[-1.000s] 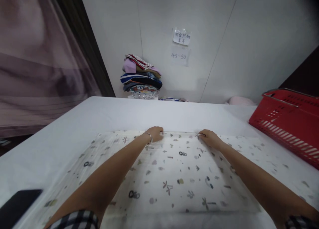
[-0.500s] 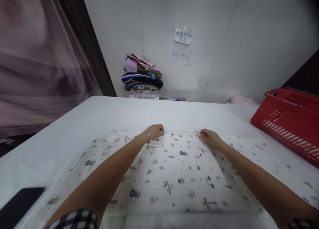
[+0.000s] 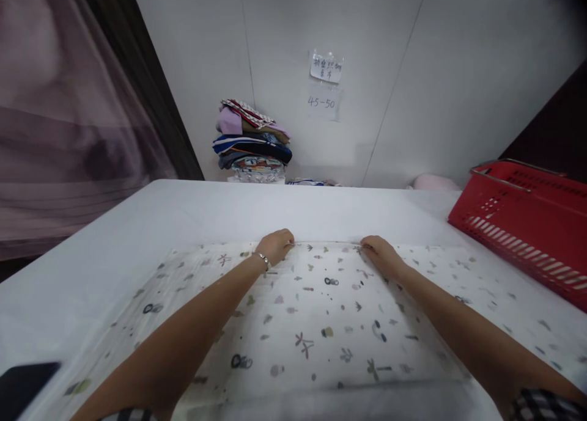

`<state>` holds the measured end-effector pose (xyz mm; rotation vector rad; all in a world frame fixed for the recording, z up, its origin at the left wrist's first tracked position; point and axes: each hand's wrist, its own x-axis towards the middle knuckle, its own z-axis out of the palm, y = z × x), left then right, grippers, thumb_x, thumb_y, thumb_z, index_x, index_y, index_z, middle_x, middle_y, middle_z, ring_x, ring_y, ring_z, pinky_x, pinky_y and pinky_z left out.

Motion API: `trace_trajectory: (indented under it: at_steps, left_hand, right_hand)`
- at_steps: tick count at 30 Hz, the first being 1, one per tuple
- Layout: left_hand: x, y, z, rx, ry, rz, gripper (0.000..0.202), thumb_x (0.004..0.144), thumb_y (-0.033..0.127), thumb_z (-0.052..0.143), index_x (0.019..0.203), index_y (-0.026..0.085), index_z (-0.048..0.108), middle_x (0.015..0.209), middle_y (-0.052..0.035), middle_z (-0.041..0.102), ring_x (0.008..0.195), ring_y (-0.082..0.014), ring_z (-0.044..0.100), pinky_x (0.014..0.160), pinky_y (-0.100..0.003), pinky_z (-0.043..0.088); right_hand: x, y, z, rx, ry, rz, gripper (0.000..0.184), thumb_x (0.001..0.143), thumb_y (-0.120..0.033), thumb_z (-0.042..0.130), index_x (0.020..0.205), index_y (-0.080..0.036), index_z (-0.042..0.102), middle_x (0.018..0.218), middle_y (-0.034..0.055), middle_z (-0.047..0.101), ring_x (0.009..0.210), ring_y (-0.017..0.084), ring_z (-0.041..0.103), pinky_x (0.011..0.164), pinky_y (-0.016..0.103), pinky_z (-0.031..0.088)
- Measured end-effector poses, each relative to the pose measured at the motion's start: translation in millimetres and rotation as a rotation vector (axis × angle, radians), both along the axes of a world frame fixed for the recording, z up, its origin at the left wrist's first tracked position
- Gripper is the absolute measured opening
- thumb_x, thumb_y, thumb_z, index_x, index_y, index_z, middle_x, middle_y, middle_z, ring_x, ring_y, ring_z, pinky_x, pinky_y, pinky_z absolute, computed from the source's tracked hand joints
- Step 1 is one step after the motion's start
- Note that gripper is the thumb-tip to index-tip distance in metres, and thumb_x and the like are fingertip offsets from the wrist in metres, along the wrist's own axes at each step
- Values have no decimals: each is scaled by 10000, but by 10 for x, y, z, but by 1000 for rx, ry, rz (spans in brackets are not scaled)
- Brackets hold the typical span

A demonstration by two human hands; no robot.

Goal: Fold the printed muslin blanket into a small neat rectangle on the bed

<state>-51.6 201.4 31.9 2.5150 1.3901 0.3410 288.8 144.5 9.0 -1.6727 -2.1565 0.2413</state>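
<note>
A white cloth (image 3: 321, 323) printed with small dark and tan motifs lies spread flat on a white table (image 3: 137, 237). Both my arms reach across it to its far edge. My left hand (image 3: 274, 246), with a thin bracelet at the wrist, is closed in a pinch on that far edge. My right hand (image 3: 378, 253) pinches the same edge a little to the right. The stretch of edge between the hands lies straight on the table.
A red plastic basket (image 3: 527, 219) with metal handles stands at the right of the table. A pile of folded clothes (image 3: 250, 143) sits by the wall behind, under two paper notes (image 3: 324, 85). A dark flat object (image 3: 22, 387) lies at the near left corner.
The view has shifted slightly to the right and down. Both hands stay pinched on the cloth's far edge in about the same place.
</note>
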Motion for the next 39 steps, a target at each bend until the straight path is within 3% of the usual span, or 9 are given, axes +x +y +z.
trace_trajectory:
  at_steps: [7, 11, 14, 19, 29, 35, 39]
  left_hand:
    - [-83, -103, -31, 142, 73, -166, 132, 842, 210, 425, 832, 194, 556, 909, -56, 596, 904, -181, 510, 817, -306, 371]
    - [-98, -131, -59, -11, 60, -92, 153, 845, 264, 414, 890, 220, 554, 851, -19, 623, 791, -160, 550, 712, -269, 389]
    - [-60, -92, -45, -136, 30, 6, 193, 849, 324, 403, 931, 249, 560, 840, 10, 644, 755, -148, 571, 658, -247, 390]
    - [62, 34, -20, -139, 149, 94, 186, 815, 318, 447, 875, 233, 601, 885, -20, 654, 815, -180, 576, 659, -264, 396]
    - [90, 125, -54, -102, 179, 17, 110, 777, 265, 515, 767, 190, 594, 960, -44, 603, 930, -179, 536, 771, -270, 406]
    - [118, 132, -11, -97, 203, -14, 67, 757, 238, 531, 734, 187, 567, 841, -41, 606, 836, -188, 549, 736, -296, 405]
    - [106, 99, 4, -66, 170, -1, 64, 774, 235, 513, 744, 187, 545, 843, -37, 595, 816, -177, 545, 732, -292, 399]
  right_hand:
    - [17, -123, -16, 135, 4, 84, 163, 839, -202, 389, 821, -191, 550, 1017, 94, 571, 992, 211, 483, 875, 345, 364]
    - [11, -148, 37, 9, -51, -1, 171, 843, -222, 393, 836, -189, 562, 875, 67, 598, 850, 193, 520, 766, 304, 384]
    - [-21, -82, 86, -82, -91, -56, 217, 856, -246, 384, 872, -194, 594, 905, 57, 618, 844, 184, 534, 748, 287, 381]
    - [-74, 105, 97, -147, -239, -57, 272, 864, -231, 371, 941, -182, 628, 982, 82, 629, 898, 210, 542, 788, 310, 374]
    - [-63, 212, 63, -225, -301, -50, 246, 816, -201, 445, 984, -189, 625, 1034, 84, 626, 939, 221, 552, 801, 309, 377]
    - [-84, 284, 126, -282, -327, -74, 148, 782, -207, 491, 835, -192, 629, 858, 66, 646, 755, 192, 571, 651, 271, 385]
    - [-124, 253, 198, -246, -334, -65, 81, 759, -176, 522, 779, -184, 600, 914, 73, 615, 843, 201, 543, 675, 262, 371]
